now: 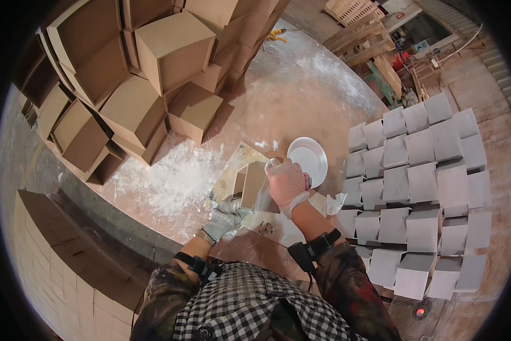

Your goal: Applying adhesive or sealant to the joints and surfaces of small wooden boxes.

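Observation:
A small brown fiberboard box (254,183) sits on a pale board (241,154) in front of me. My left hand (222,220), in a grey knit glove, grips the box's near lower corner. My right hand (288,181), in a thin whitish glove, is closed over the box's right side. A reddish handle end (308,181) shows beside its palm; the rest of that tool is hidden under the hand. Just beyond my right hand stands a round white bowl (308,161), with white material inside.
Brown boxes (176,48) are stacked high at the far left. Rows of white-coated boxes (420,148) fill the right. More brown panels (68,267) stand at the lower left. White smears mark the worktable (170,176). A yellow-handled tool (277,35) lies at the far edge.

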`<state>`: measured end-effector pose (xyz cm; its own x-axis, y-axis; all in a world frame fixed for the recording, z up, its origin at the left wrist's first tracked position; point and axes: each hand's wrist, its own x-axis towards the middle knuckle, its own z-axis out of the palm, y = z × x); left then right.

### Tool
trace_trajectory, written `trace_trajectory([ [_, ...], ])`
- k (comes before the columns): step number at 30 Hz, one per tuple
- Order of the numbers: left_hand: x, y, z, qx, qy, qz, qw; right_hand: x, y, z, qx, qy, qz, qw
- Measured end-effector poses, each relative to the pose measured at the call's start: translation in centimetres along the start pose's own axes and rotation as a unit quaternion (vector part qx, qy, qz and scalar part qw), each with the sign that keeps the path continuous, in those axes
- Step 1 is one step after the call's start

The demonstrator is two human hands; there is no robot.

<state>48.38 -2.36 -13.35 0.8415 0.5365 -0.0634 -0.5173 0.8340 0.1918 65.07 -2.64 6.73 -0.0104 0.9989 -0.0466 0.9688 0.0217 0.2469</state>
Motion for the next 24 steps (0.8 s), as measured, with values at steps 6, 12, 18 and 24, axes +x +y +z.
trace_trajectory([
  [6, -0.9, 1.1, 3.0, 0.395, 0.045, -0.004, 0.918, -6.6, -6.2, -0.9, -0.06, 0.04, -0.058, 0.996],
  [12, -0.3, 0.0, 0.8, 0.492, 0.04, 0.043, 0.869, 0.7, -1.1, -0.1, -0.002, 0.054, -0.056, 0.997],
  [18, -1.0, 1.7, 3.0, 0.71, 0.043, 0.015, 0.703, -5.5, -6.4, 1.0, -0.05, 0.035, -0.104, 0.993],
  [24, 0.1, -1.0, -1.7, 0.582, 0.078, 0.019, 0.809, 1.7, -2.8, -0.1, -0.029, 0.033, -0.082, 0.996],
])
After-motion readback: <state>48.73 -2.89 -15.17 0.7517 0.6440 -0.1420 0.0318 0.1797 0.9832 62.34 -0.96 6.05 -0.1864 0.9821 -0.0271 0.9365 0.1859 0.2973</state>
